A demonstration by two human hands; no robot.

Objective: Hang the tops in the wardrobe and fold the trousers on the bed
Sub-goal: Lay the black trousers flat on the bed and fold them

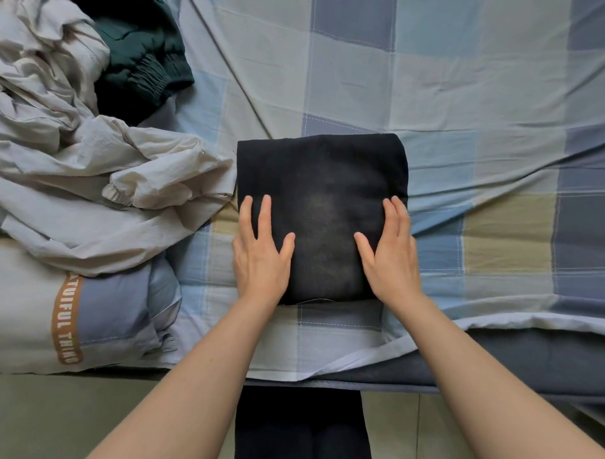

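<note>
Both of my hands lie flat on the folded black fabric trousers (320, 209), which sit as a squarish bundle on the blue, grey and beige checked cotton bedsheet (470, 108) near the bed's front edge, about midway across. My left hand (261, 250) presses the near left part of the bundle, fingers straight and a little spread, holding nothing; part of the palm hangs over the bundle's left edge onto the sheet. My right hand (391, 253) presses the near right part the same way, fingers straight and close together, thumb angled inward, gripping nothing. To the left, touching the bundle's far left side, sprawls a crumpled pale grey-cream thin jacket (73, 173) with an elastic cuff. Beyond it, at the far left, lies a dark green padded garment (139, 55) with a gathered cuff. Under the pale jacket, at the near left, rests a folded grey and lilac quilt (113, 312) with an orange lettered band.
</note>
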